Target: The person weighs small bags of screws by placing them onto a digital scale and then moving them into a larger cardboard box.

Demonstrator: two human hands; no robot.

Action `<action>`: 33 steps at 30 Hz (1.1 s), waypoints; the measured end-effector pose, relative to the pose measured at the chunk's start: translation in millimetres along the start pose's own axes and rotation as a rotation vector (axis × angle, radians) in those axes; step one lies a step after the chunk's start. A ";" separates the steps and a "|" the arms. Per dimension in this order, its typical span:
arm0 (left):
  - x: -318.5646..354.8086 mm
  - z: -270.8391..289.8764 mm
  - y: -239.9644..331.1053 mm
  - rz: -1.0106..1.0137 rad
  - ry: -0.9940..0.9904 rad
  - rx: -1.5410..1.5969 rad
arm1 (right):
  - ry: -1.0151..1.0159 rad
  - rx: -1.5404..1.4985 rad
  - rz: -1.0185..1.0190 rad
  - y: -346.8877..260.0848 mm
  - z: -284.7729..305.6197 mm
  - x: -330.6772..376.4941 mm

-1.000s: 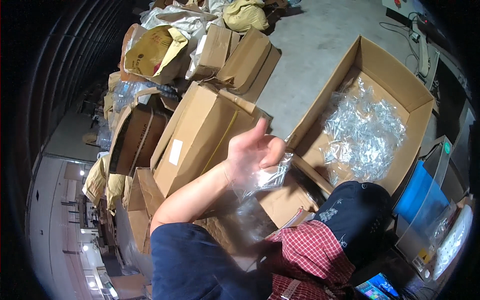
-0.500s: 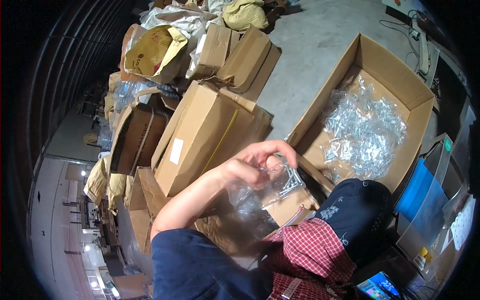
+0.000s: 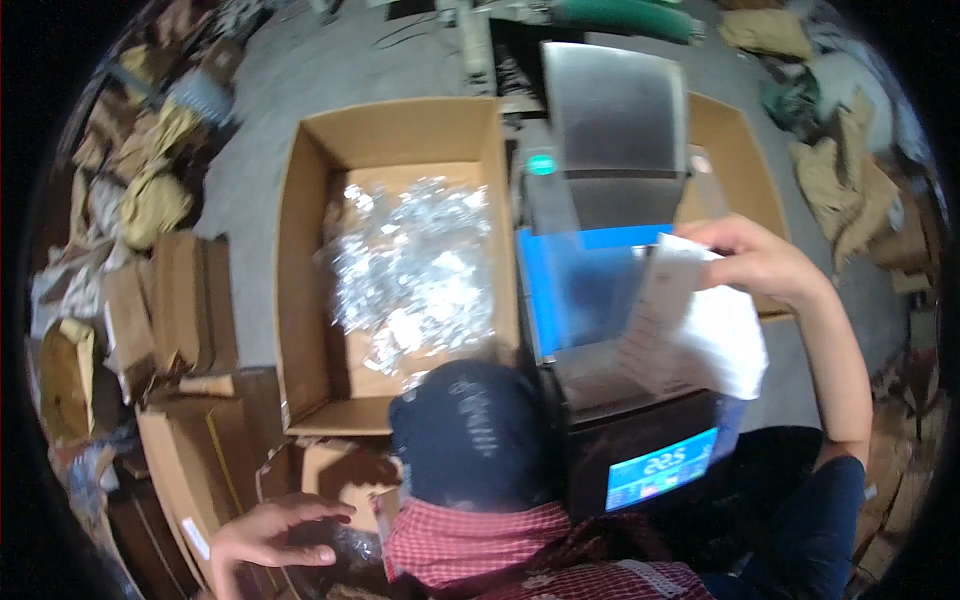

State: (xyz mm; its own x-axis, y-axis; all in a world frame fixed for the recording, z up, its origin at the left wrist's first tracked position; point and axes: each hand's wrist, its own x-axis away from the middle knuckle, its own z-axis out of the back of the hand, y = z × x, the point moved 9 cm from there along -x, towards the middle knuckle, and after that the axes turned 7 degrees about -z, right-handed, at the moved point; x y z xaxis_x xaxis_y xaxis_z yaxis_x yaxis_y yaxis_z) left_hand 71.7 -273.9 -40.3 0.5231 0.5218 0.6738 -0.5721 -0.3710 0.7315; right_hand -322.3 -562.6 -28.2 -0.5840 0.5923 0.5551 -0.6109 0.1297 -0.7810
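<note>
View is turned relative to the earlier frame: the large open brown cardboard box (image 3: 310,250), previously seen slanted at the right, is now seen nearly square, left of centre. Previously, a single bare arm is seen with a small clear packet of screws held; now two hands are seen, and a different item is held.

Hands: two. The right hand (image 3: 755,265) is closed on the upper edge of a white flexible sheet or bag with faint print (image 3: 725,345); exact kind is blurred by motion. The item is held above the right part of a dark boxy device with a bright blue panel (image 3: 540,290). The left hand (image 3: 265,540) is raised at lower left, fingers parted, with nothing seen grasped; it is positioned near a brown cardboard flap (image 3: 340,480).

Counts: one lit screen (image 3: 660,470) and one round green disc (image 3: 541,164) are noted on the device. One navy cap with a pale pattern (image 3: 465,440) is seen above red checked cloth (image 3: 470,530).

Containers: the large box is loaded with a heap of shiny clear plastic packets (image 3: 420,270); overlap prevents a count. A second open brown cardboard box (image 3: 735,150) is partly hidden behind the device; its contents cannot be told.
</note>
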 end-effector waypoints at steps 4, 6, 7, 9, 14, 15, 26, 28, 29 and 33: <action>-54.0 59.3 69.5 -0.184 0.461 0.114 | 0.184 0.142 0.060 -24.2 11.7 31.9; -91.4 73.3 106.4 -0.254 0.525 0.263 | 0.198 0.053 0.062 -15.3 15.8 46.4; -108.9 76.5 130.0 -0.353 0.564 0.260 | 0.195 -0.068 0.066 -20.5 11.1 52.3; -138.5 72.9 178.5 -0.547 0.590 0.182 | 0.139 -0.288 0.012 -21.0 -1.5 57.7; -177.1 28.6 248.2 -0.822 0.459 0.067 | 0.147 -0.423 -0.056 -35.0 -38.8 66.4; -183.0 25.0 249.8 -0.777 0.426 0.129 | 0.135 -0.236 -0.091 -39.2 -40.5 66.6; -211.6 1.4 217.8 -0.580 0.367 0.114 | 0.261 0.083 0.330 -60.2 -46.3 65.5; -213.0 -0.5 217.6 -0.563 0.346 0.095 | 0.319 0.194 0.424 -63.8 -52.1 63.9; -213.6 -1.5 217.8 -0.555 0.335 0.087 | 0.347 0.249 0.471 -66.3 -54.8 64.5; -217.5 -7.0 211.8 -0.568 0.310 0.113 | 0.466 0.655 0.660 -84.1 -72.7 74.0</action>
State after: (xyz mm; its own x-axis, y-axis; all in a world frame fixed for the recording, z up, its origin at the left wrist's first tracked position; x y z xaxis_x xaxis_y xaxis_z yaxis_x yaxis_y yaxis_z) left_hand -167.7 -460.5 -32.6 0.5080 0.8514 0.1309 -0.1819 -0.0425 0.9824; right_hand -275.3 -471.9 57.7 -0.7287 0.6548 -0.2007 -0.4966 -0.7070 -0.5035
